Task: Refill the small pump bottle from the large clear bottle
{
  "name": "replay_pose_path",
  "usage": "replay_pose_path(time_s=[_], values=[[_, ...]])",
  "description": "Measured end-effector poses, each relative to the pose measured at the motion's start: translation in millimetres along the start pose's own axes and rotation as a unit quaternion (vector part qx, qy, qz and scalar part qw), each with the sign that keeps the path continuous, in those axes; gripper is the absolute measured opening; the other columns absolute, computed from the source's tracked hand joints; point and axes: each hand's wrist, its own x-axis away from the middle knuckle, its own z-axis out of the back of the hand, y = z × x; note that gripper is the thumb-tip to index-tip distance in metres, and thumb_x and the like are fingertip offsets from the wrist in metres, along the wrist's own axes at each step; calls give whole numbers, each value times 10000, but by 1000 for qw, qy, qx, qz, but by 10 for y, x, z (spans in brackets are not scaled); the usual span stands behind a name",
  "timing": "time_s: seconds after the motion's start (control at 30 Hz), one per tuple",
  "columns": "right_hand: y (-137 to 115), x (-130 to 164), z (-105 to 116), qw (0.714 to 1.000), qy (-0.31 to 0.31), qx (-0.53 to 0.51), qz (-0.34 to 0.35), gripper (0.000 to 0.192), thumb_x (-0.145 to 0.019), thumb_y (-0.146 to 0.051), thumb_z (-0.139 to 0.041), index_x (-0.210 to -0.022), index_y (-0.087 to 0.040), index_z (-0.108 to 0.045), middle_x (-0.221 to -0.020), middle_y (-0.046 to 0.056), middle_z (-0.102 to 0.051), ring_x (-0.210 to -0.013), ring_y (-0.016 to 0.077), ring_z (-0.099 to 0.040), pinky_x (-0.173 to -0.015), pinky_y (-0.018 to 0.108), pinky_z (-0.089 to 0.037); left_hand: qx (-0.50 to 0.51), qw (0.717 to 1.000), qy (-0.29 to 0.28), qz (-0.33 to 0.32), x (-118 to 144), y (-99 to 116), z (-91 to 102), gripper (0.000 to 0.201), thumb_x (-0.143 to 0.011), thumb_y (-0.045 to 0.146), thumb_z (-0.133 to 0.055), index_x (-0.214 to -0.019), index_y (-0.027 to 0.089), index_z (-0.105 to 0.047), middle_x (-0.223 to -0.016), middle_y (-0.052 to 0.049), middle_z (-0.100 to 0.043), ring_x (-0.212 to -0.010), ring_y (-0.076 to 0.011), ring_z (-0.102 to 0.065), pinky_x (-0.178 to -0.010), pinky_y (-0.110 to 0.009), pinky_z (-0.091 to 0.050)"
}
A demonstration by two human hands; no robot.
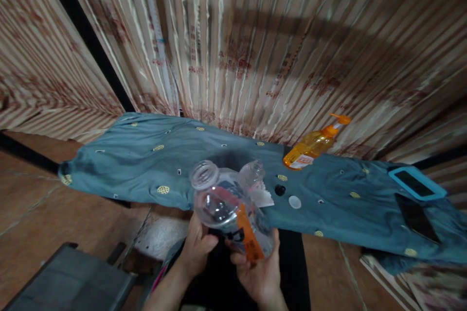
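**Bottle held two-handed, mouth up-left**

Clear bottle (pixel 229 211) sits in both grips: left hand (pixel 197 248) wraps its lower-left side, right hand (pixel 260 272) cups it from below by the orange label. Long axis tilts, open mouth up-left of the hands. Beyond the bottle: second clear bottle (pixel 253 175), black cap (pixel 279 190), white cap (pixel 295 202) on the tabletop (pixel 146 165); soap dispenser (pixel 314 146) farther right. Open room left of the bottle.

A long desk draped in a teal cloth with small yellow dotted patches (pixel 146 165) runs across just beyond the grip. Right of the grip, close by, lie a small black cap (pixel 279 190) and a flat white round lid (pixel 295 202). Farther right and back stands an orange pump bottle of liquid (pixel 314 146). Well off to the right rest a blue-framed tablet (pixel 416 183) and a black phone (pixel 416 217).
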Motion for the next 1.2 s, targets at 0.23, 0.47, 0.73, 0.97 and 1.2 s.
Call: replay_pose_path(time_s=[0.23,0.47,0.73,0.97,1.2], values=[[194,-501,-103,974,-198,46,-101,1221,-885,-891,64,-1029,-10,-769,-898,210,-718,-627,220,-709,-517,241,-561,-49,984,96,139,36,139,145,623,-633,565,-825,-1079,140,-732,-817,-100,-784,-842,-345,-761,-779,-454,-646],[328,-637,166,944,-224,238,-36,994,-636,-887,-727,-1254,-127,-558,-1066,208,-709,-699,236,-726,-562,249,-557,-156,966,190,84,-404,236,451,603,-491,492,-876,-949,143,-699,-735,-63,-754,-732,-294,-740,-711,-410,-640],[-491,-44,325,827,9,464,317,618,-792,-621,-790,-1158,-149,-631,-1054,134,-709,-730,173,-692,-638,272,-561,-266,931,251,-1,-939,-186,554,791,-481,471,-896,-1143,157,-599,-1113,-105,-723,-1045,-297,-707,-946,-433,-584],[-1442,-62,451,458,292,647,535,889,-771,-688,-557,-1356,-18,-553,-1189,228,-657,-980,383,-673,-913,562,-507,-285,935,208,39,-1191,-351,453,691,-636,409,-862,-1177,160,-513,-1135,-80,-677,-1104,-316,-665,-984,-460,-539],[-1819,-345,617,348,342,739,464,1081,-723,-719,-432,-1399,120,-521,-1333,305,-559,-1221,487,-525,-1074,573,-399,-288,938,190,33,-1183,-461,442,743,-566,431,-888,-1169,188,-528,-1100,-97,-709,-1044,-337,-695,-937,-478,-555]])
